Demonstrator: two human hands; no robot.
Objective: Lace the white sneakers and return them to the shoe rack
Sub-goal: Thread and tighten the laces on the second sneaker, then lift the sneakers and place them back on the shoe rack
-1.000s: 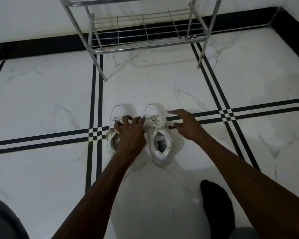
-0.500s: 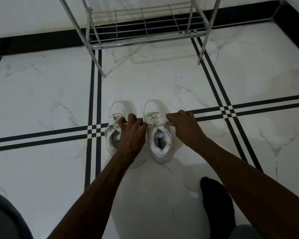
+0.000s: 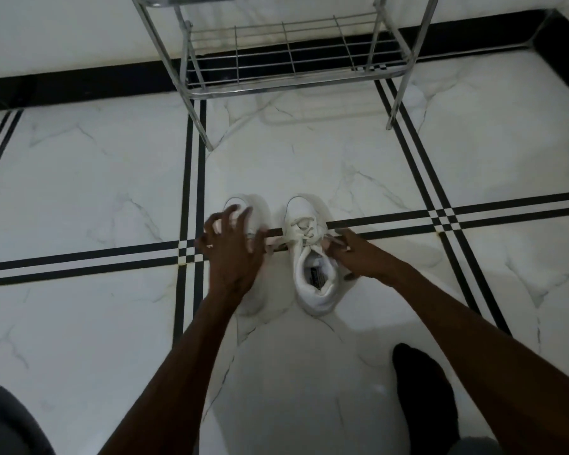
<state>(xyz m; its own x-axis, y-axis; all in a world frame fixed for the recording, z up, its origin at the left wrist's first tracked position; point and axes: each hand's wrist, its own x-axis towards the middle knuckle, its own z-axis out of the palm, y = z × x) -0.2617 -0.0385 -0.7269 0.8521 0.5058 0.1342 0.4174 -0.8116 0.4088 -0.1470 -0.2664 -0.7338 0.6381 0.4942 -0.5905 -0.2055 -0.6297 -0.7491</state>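
Two white sneakers stand side by side on the floor, toes pointing away from me. My left hand (image 3: 234, 257) is over the left sneaker (image 3: 258, 208) with fingers spread, hiding most of it; only the toe shows. The right sneaker (image 3: 312, 280) is laced, with a loose bow at its tongue. My right hand (image 3: 358, 257) lies against its right side, fingertips curled on the lace ends (image 3: 329, 240). The metal shoe rack (image 3: 293, 85) stands beyond the sneakers, by the wall, and its bottom wire shelf holds nothing.
White marble floor with black stripe lines. The rack's front legs (image 3: 207, 139) come down just beyond the sneakers. A foot in a black sock (image 3: 421, 382) rests at lower right. Dark clothing fills the bottom left corner.
My left hand has moved left from between the sneakers onto the left one and spread its fingers. My right hand has closed in on the right sneaker's lace.
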